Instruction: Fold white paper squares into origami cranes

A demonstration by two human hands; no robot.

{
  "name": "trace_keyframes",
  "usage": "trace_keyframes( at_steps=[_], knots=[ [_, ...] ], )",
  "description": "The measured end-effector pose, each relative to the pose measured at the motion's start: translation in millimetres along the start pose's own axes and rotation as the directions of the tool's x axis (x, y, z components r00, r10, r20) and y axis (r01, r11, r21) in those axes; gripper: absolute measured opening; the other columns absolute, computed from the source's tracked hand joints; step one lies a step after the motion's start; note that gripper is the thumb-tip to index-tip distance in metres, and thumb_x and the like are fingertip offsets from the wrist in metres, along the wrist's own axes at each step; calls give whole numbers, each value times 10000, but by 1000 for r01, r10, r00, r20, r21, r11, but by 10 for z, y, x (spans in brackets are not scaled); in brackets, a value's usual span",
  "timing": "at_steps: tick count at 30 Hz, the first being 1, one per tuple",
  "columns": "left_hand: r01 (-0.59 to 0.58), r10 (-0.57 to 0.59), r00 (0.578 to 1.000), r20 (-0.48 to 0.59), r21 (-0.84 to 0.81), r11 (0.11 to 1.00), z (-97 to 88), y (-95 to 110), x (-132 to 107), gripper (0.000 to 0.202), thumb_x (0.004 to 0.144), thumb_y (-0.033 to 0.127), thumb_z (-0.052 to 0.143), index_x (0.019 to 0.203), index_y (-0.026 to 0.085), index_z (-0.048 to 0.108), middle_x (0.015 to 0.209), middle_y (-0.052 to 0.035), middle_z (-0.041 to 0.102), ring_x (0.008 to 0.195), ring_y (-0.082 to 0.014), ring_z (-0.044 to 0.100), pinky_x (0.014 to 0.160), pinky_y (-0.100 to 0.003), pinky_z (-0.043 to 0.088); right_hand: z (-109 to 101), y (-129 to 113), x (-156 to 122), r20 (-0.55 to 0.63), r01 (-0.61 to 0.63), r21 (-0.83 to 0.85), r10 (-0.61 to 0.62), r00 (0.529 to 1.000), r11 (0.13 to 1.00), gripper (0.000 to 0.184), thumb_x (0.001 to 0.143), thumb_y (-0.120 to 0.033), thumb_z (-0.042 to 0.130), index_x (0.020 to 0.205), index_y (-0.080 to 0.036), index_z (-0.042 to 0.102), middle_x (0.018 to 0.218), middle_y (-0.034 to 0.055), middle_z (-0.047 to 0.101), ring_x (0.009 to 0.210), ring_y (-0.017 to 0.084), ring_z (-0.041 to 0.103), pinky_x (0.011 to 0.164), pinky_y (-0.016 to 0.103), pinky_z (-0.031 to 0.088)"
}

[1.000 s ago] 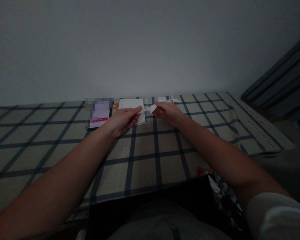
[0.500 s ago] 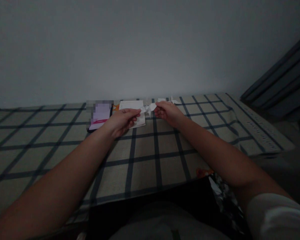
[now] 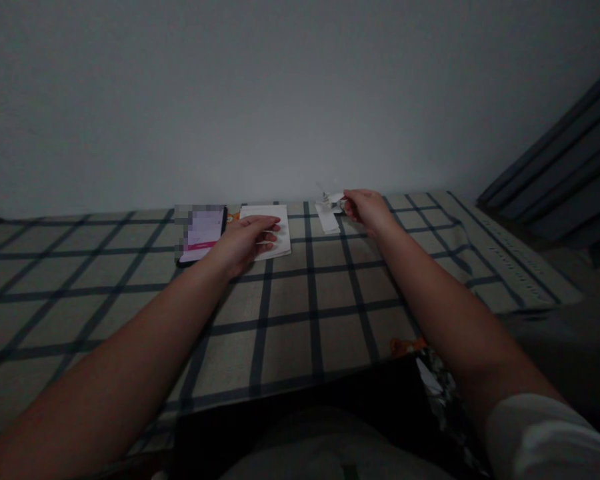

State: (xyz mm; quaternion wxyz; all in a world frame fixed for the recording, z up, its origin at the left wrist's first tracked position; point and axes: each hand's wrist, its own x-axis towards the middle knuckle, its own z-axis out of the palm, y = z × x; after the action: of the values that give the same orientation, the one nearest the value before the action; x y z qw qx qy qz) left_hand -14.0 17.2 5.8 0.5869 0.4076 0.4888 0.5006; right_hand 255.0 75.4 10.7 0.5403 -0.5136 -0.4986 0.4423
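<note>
My right hand (image 3: 369, 211) pinches a small folded white paper piece (image 3: 336, 197) between thumb and fingertips, close to the wall. Just below it lies a flat white paper strip (image 3: 329, 220); other white scraps at that spot are too small to tell apart. Over a stack of white paper (image 3: 282, 235) hovers or rests my left hand (image 3: 246, 244), fingers loosely apart with nothing in them. I cannot tell whether it touches the stack. Left of that hand lies a phone (image 3: 203, 232) with its screen lit, partly blurred out.
A checked cloth (image 3: 290, 300) covers the table, with lettering along its right edge. Behind it rises a plain wall (image 3: 300, 100). A dark curtain (image 3: 565, 147) hangs at the right. An orange item (image 3: 406, 346) and a dark patterned thing lie near my lap.
My left hand has let go of the folded paper piece. My right hand has carried it right and toward the wall, beside the paper strip.
</note>
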Motion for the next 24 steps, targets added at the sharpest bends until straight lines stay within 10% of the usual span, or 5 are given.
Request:
trace_keyframes(
  at_steps=[11, 24],
  knots=[
    [-53, 52, 999, 7, 101, 994, -70, -54, 61, 119, 790, 236, 761, 863, 144, 747, 912, -80, 739, 633, -80, 603, 537, -172, 480, -248, 246, 288, -27, 95, -630, -144, 989, 771, 272, 850, -327, 597, 721, -124, 723, 595, 31, 615, 561, 147, 550, 568, 266, 355],
    [-165, 178, 983, -32, 240, 956, -116, -2, 78, 228, 736, 332, 792, 876, 155, 762, 869, -60, 732, 671, -99, 605, 579, -189, 453, -290, 235, 246, -34, 107, -777, -210, 977, 620, 301, 859, -315, 570, 839, -110, 789, 776, 105, 731, 754, 202, 666, 676, 280, 421]
  ],
)
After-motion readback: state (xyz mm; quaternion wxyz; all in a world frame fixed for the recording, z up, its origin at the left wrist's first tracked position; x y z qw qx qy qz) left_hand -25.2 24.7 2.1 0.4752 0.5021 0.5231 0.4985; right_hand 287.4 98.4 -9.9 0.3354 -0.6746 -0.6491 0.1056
